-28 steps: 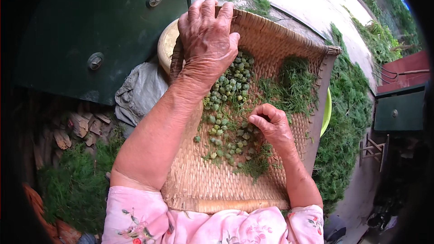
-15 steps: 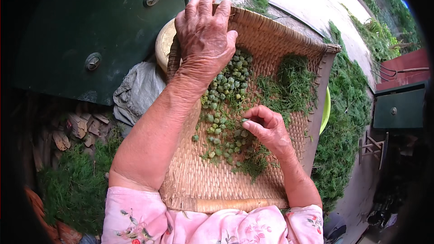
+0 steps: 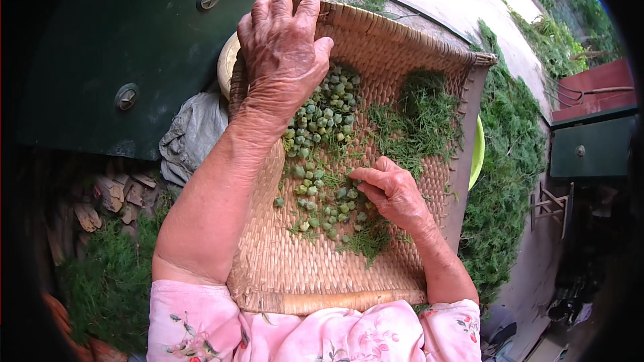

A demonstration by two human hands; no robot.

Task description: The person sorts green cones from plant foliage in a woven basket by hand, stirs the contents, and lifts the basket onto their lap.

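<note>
Now my right hand (image 3: 397, 194) straightens its forefinger, keeping work among green cones (image 3: 329, 114); its pinch I can't tell. My left hand (image 3: 283, 43) clasps the basket (image 3: 322, 276).

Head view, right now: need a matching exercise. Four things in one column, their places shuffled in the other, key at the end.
Things
1. left hand
2. right hand
3. clump of feathery green sprigs
4. grey cloth

Places
A. outside the woven basket, on its left
B. at the left end of the basket's far rim, fingers hooked over it
C. inside the basket, toward its far right corner
D. over the middle of the basket, fingers at the loose green cones

Pairs
1-B, 2-D, 3-C, 4-A
</note>
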